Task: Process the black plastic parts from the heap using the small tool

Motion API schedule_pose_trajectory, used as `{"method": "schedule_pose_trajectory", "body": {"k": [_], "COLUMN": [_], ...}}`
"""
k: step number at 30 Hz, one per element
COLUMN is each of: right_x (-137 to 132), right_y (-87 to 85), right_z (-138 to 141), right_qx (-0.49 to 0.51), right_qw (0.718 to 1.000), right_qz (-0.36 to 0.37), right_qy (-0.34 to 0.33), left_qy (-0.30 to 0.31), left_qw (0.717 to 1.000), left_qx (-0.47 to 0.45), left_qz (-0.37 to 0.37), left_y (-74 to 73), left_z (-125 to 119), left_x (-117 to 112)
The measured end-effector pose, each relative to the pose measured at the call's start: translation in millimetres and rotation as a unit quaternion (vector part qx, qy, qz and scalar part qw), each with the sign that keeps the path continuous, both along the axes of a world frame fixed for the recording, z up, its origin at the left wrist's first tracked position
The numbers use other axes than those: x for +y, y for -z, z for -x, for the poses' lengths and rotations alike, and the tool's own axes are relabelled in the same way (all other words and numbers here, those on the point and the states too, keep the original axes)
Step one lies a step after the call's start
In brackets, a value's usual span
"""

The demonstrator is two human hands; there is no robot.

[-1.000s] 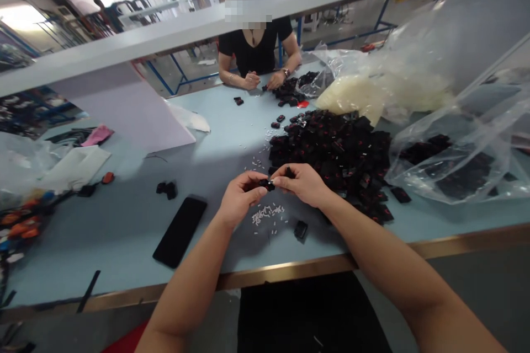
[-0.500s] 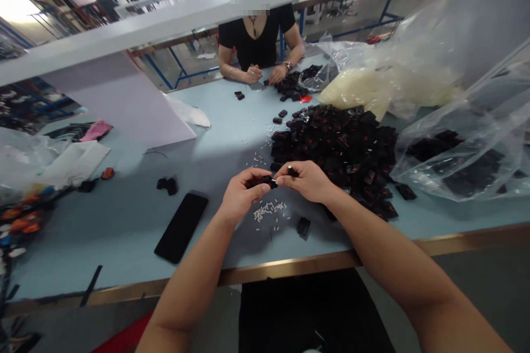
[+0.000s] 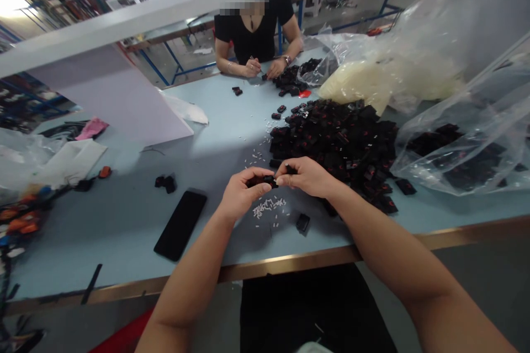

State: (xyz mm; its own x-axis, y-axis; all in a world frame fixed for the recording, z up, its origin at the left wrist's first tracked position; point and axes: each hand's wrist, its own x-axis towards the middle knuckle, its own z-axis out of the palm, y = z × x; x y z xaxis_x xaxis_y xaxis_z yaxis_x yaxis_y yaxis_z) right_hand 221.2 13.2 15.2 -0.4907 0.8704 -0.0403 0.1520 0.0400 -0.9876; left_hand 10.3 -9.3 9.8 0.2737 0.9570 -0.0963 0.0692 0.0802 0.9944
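My left hand (image 3: 240, 194) is closed around a small black plastic connector housing (image 3: 269, 180), pinched between thumb and fingers. Against the housing's right end, my right hand (image 3: 308, 177) has thumb and forefinger pressed together on a tiny white piece (image 3: 276, 181). A short black rod-like tool (image 3: 289, 169) sticks up from the same hand; most of it is hidden by the fingers. Just below both hands lies a scatter of small white pieces (image 3: 268, 207). One loose black housing (image 3: 303, 223) rests nearer the table edge.
A big heap of black housings (image 3: 339, 138) lies beyond my right hand, beside a clear plastic bag (image 3: 464, 160). To the left are a black phone (image 3: 180, 226) and two housings (image 3: 165, 182). Across the table a person (image 3: 256, 38) handles similar parts. A white shelf bar (image 3: 165, 8) crosses above.
The view has tilted slightly, so the whole scene sits a little higher and left. Both hands keep their hold; the black tool leans a bit differently in the right one.
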Motion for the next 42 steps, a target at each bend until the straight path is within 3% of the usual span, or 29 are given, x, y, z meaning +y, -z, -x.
{"method": "schedule_pose_trajectory", "body": {"k": [6, 11, 18, 23, 30, 36, 39, 42], "right_x": [-1.5, -0.7, 0.5, -1.3, -3.3, -5.3, -3.2, -1.0], "right_y": [-4.1, -4.0, 2.0, 7.8, 9.4, 13.2, 12.1, 9.3], "right_z": [-2.1, -1.2, -0.7, 2.8, 7.7, 14.8, 15.2, 13.6], "right_qx": [-0.033, -0.039, -0.001, 0.051, 0.103, 0.224, 0.270, 0.302], "right_qw": [0.997, 0.996, 1.000, 0.997, 0.990, 0.958, 0.941, 0.928], "right_qz": [-0.072, -0.084, -0.006, 0.062, 0.069, 0.106, 0.108, 0.118], "right_qy": [0.006, 0.011, -0.011, -0.007, 0.061, 0.145, 0.173, 0.182], "left_qy": [0.010, 0.011, 0.033, 0.030, -0.001, -0.004, -0.034, -0.024], "left_qw": [1.000, 0.999, 0.998, 0.999, 0.991, 0.990, 0.990, 0.993], "left_qx": [0.003, 0.029, 0.038, -0.021, -0.126, -0.132, -0.136, -0.115], "left_qz": [-0.026, -0.040, -0.046, -0.006, 0.054, 0.053, 0.036, 0.012], "left_y": [-2.0, -2.8, -3.8, -0.4, 0.3, -6.4, -4.8, -0.4], "left_z": [-0.5, -0.7, -1.2, -2.9, -6.9, -8.5, -7.4, -3.5], "left_x": [0.2, 1.0, 0.1, -0.1, -1.5, -0.2, 1.4, 2.4]}}
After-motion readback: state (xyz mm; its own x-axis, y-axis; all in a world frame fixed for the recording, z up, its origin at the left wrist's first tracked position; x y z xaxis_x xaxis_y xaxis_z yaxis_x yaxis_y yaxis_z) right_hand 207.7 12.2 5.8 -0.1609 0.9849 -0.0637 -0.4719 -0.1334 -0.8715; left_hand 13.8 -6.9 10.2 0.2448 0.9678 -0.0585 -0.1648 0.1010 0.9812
